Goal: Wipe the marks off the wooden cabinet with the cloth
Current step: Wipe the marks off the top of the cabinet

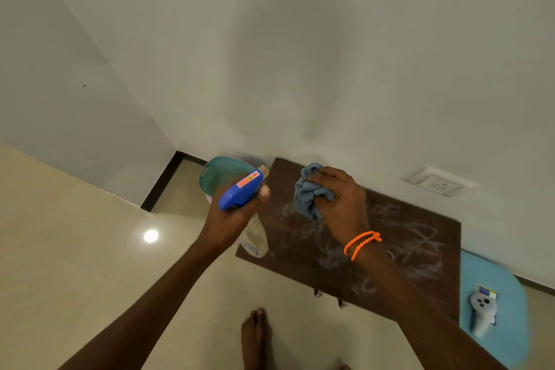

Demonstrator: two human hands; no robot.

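The dark brown wooden cabinet top (417, 252) stands against the white wall, covered with white chalk-like scribbles. My right hand (339, 201), with an orange bead bracelet at the wrist, grips a bunched grey-blue cloth (309, 192) over the cabinet's far left part. My left hand (237, 216) holds a spray bottle (240, 189) by its blue trigger head, just left of the cabinet's left edge; the clear bottle body hangs below the hand.
A teal bucket-like container (219, 174) stands on the floor behind the spray bottle. A light blue surface (507, 339) at the right carries a white handheld controller (482, 314). A wall socket (438, 182) is above the cabinet. My bare foot (255, 336) is on the tiled floor.
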